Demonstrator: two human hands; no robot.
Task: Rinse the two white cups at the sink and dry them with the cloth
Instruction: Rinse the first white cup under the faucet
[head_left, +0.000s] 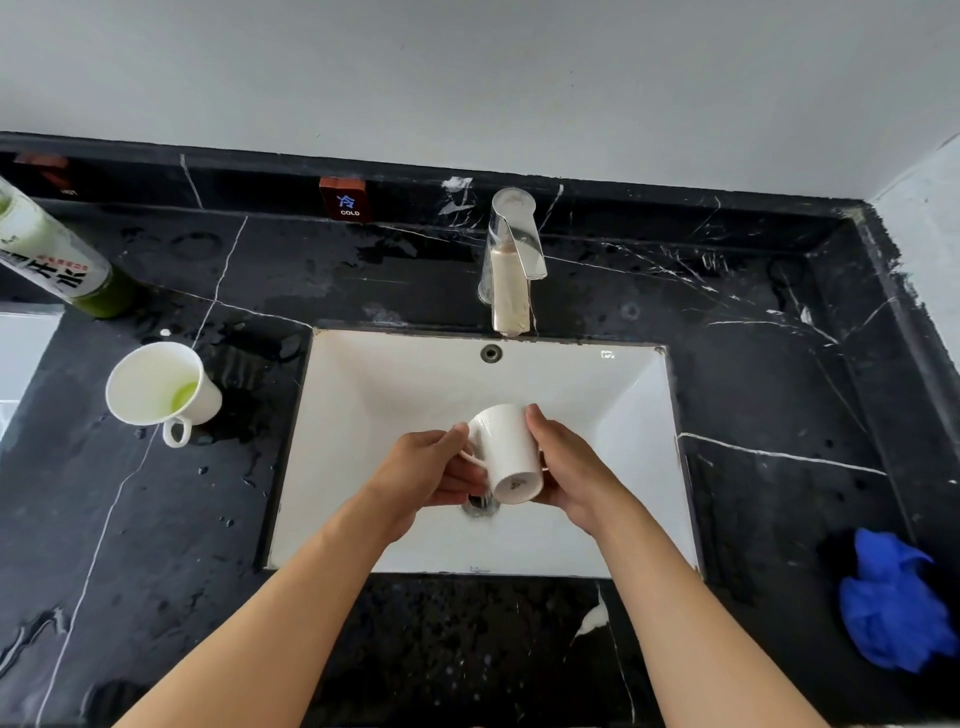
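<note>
A white cup (506, 454) is tipped over the white sink (395, 384), its base turned toward me and its mouth pointing away. My left hand (431, 470) grips it on the handle side and my right hand (566, 467) wraps its other side, just above the drain. A second white cup (156, 389) stands upright on the wet black counter left of the sink, with a little green liquid inside and its handle facing me. A crumpled blue cloth (891, 597) lies on the counter at the right.
A chrome faucet (511, 265) stands behind the basin; I see no water stream. A green-and-white bottle (52, 254) leans at the far left. A small COLD sign (343, 200) sits on the back ledge. The black marble counter (753, 364) is wet with droplets.
</note>
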